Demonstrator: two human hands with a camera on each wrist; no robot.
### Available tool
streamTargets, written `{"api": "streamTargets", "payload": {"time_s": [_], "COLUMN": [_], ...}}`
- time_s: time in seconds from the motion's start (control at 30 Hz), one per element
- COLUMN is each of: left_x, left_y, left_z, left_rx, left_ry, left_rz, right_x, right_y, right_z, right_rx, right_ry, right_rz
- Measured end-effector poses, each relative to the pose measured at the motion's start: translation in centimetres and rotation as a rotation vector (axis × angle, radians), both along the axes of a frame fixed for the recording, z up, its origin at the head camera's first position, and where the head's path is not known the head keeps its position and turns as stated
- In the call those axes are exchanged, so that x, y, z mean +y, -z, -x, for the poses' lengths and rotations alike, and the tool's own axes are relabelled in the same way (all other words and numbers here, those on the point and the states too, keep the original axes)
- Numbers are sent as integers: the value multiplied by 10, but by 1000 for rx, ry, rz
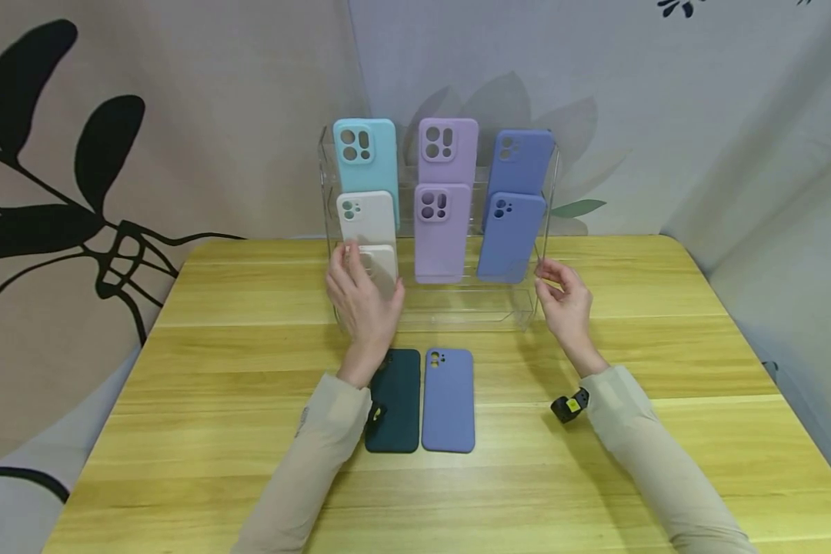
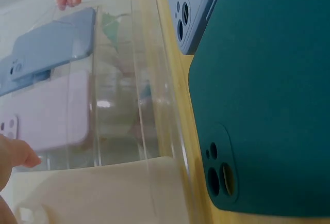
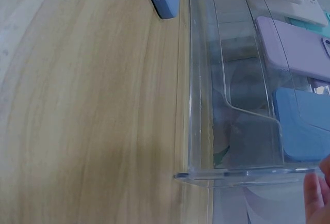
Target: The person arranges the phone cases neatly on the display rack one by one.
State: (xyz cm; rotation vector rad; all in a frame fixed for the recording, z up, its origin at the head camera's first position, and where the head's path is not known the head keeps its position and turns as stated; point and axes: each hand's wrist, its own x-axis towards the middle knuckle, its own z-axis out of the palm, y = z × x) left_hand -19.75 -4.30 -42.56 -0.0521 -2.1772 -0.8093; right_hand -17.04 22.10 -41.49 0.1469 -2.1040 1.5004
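A clear stepped display rack [image 1: 457, 319] holds phone cases in rows. My left hand [image 1: 368, 308] grips a cream phone case [image 1: 381, 265] at the rack's front left, thumb along its right edge and fingers over its upper left. That case [image 2: 103, 195] stands in the lowest tier in the left wrist view. At the rack's right side, my right hand [image 1: 564, 304] pinches the side panel between thumb and fingers. Behind the cream case are a white case [image 1: 365, 211] and a turquoise case [image 1: 381, 173].
Two lilac cases [image 1: 443, 238] stand mid-rack, and two blue-violet cases [image 1: 511, 238] at its right. On the wooden table [image 1: 215, 369], a dark green case [image 1: 398, 408] and a blue-violet case [image 1: 448, 408] lie flat before the rack. A patterned curtain [image 1: 249, 115] hangs behind.
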Motion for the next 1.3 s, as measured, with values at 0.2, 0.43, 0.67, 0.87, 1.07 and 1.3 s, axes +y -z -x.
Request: {"api": "streamTargets", "payload": {"time_s": [0.2, 0.43, 0.67, 0.87, 1.07, 1.3], "left_x": [-5, -10, -11, -12, -13, -15], "left_y": [-2, 0, 12, 18, 24, 30], "left_z": [-21, -53, -72, -79, -81, -81], "left_rx": [-22, -238, -477, -604, -687, -743], "left_ry": [122, 213, 249, 252, 239, 242], "left_rz": [-6, 79, 187, 229, 270, 285], "right_x": [-1, -1, -1, -1, -1, -1], "right_y": [-1, -2, -1, -1, -1, -1], "right_z": [0, 0, 0, 0, 0, 0], "right_rx": [-5, -5, -14, -12, -22, -25], "right_ry": [12, 18, 17, 19, 18, 23], "right_rz": [0, 3, 6, 8, 3, -8]}}
